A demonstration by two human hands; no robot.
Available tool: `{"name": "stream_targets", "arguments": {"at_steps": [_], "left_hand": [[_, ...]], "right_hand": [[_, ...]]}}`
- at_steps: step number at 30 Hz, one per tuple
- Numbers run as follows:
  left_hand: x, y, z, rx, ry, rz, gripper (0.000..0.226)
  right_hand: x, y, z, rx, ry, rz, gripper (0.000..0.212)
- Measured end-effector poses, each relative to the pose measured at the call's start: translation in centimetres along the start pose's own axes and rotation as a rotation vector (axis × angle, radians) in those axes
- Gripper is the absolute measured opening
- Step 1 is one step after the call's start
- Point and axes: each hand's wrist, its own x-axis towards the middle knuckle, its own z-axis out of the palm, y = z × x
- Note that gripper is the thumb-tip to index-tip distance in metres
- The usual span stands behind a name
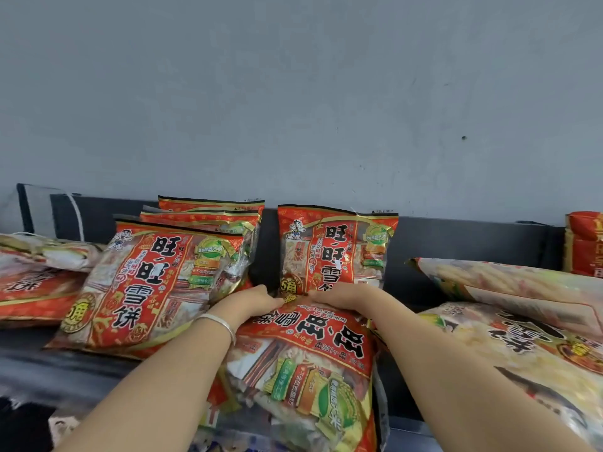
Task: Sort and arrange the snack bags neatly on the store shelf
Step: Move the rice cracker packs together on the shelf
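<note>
Grey wall behind, dark shelf [456,236] below, and both hands, left hand [251,300] and right hand [339,296], clamp the upside-down snack bag [313,347] mid-placement; next, probably stand it before the upright bag [336,249].

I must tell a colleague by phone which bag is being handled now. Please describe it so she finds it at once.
Start at the dark shelf below the grey wall, then go to its middle. There the left hand and right hand grip the far edge of one red snack bag. Unlike the upright bags behind, it lies flat, print upside down.
</note>
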Motion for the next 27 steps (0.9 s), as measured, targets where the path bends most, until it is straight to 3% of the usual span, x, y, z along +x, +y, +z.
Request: {"name": "stream_targets", "arguments": {"at_steps": [5, 7, 9, 12, 15, 18, 23, 27], "left_hand": [[-0.8, 1.5, -1.3, -0.159, 0.340, 0.177, 0.032], [-1.4, 3.1, -2.4, -0.081, 0.506, 0.285, 0.023], [-2.1, 4.9, -3.7, 0.034, 0.666, 0.377, 0.022], [-2.5, 7.1, -5.3, 0.066, 0.805, 0.490, 0.042], [-2.2, 8.0, -5.9, -0.023, 0.820, 0.562, 0.040], [-1.2, 7.6, -4.7, 0.076, 0.726, 0.530, 0.039], [0.7, 5.4, -2.3, 0.069, 0.481, 0.389, 0.058], [0.7, 4.9, -2.1, 0.058, 0.543, 0.414, 0.064]], "right_hand": [[-1.7, -0.9, -1.0, 0.112, 0.094, -0.082, 0.051], [-2.6, -1.2, -1.8, 0.196, 0.078, -0.107, 0.045], [-3.3, -1.4, -2.8, 0.306, 0.140, -0.157, 0.036], [-3.1, -1.6, -4.0, 0.449, 0.389, -0.227, 0.019], [-1.9, -1.0, -4.6, 0.631, 0.678, -0.146, 0.017], [-1.0, 0.4, -4.5, 0.832, 0.857, -0.087, 0.019], [-0.2, 0.1, -4.0, 0.945, 0.856, -0.058, 0.023], [0.0, 0.0, -4.0, 0.984, 0.830, -0.066, 0.027]]}}
